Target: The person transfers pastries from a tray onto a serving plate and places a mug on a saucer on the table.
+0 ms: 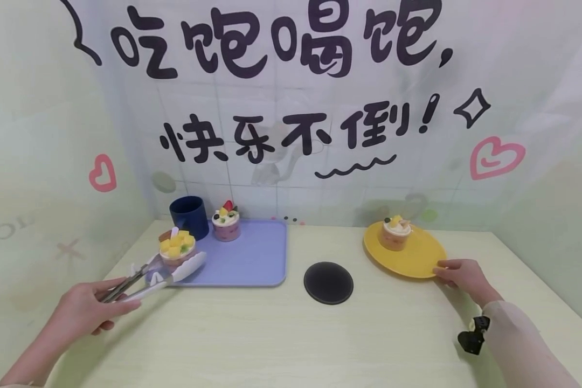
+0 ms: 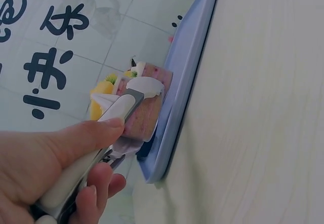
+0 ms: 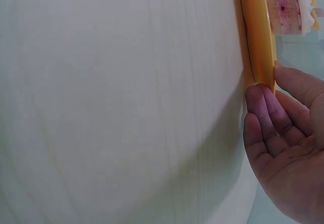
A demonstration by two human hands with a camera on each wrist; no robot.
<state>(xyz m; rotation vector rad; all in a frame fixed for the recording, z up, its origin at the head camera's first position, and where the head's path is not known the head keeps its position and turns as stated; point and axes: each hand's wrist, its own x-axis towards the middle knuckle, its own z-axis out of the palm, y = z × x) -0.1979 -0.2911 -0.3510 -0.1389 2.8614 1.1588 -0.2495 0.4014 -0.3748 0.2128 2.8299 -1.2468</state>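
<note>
My left hand (image 1: 89,304) grips a pair of white-tipped tongs (image 2: 114,110). Between the tong tips sits a dessert cup (image 1: 178,249) topped with yellow fruit cubes, over the left end of the blue tray (image 1: 259,258). Whether that cup touches the tray, I cannot tell. A second dessert cup (image 1: 227,229), with a strawberry on top, stands at the tray's back. My right hand (image 1: 465,276) pinches the near right rim of a yellow plate (image 1: 419,256), thumb above and fingers below. Toward the plate's back left stands another dessert cup (image 1: 395,237).
A dark blue mug (image 1: 190,215) stands at the tray's back left corner. Between tray and plate lies a round black coaster (image 1: 328,283). Printed sheeting (image 1: 271,199) walls the table (image 1: 281,339) at the back and both sides.
</note>
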